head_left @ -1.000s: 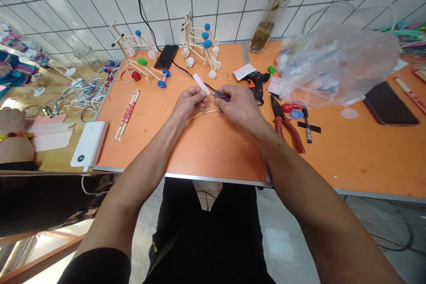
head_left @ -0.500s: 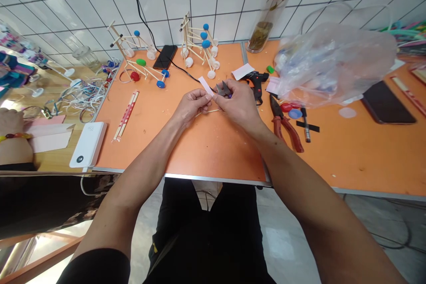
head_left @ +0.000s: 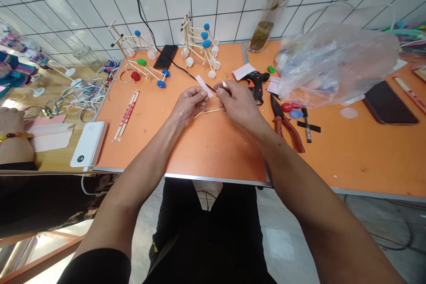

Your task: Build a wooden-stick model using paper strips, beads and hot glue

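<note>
A narrow pale pink paper strip (head_left: 204, 86) sticks up from my left hand (head_left: 192, 103), pinched between thumb and fingertips. Close on its right, my right hand (head_left: 237, 100) is closed around small cutting pliers (head_left: 225, 87); most of the tool is hidden by the fingers, with only a bit of its metal end showing. The two hands are slightly apart. Below them on the orange table (head_left: 206, 146) lie short pieces of thin wooden stick (head_left: 211, 111). Just beyond my right hand are a black glue gun (head_left: 258, 84) and a piece of pale paper (head_left: 243, 71).
Two stick models with coloured caps (head_left: 141, 61) stand at the back, near a phone (head_left: 165, 56). Wrapped chopsticks (head_left: 126, 115) and a power bank (head_left: 89, 144) are left. Red-handled pliers (head_left: 286, 126), a plastic bag (head_left: 336, 62) and a glass bottle (head_left: 262, 31) are right. Another person's arm (head_left: 15, 137) is far left.
My right hand has drawn back slightly from the paper strip and turned, so the pliers' jaws are less visible. The strip has shifted a little left with my left hand.
</note>
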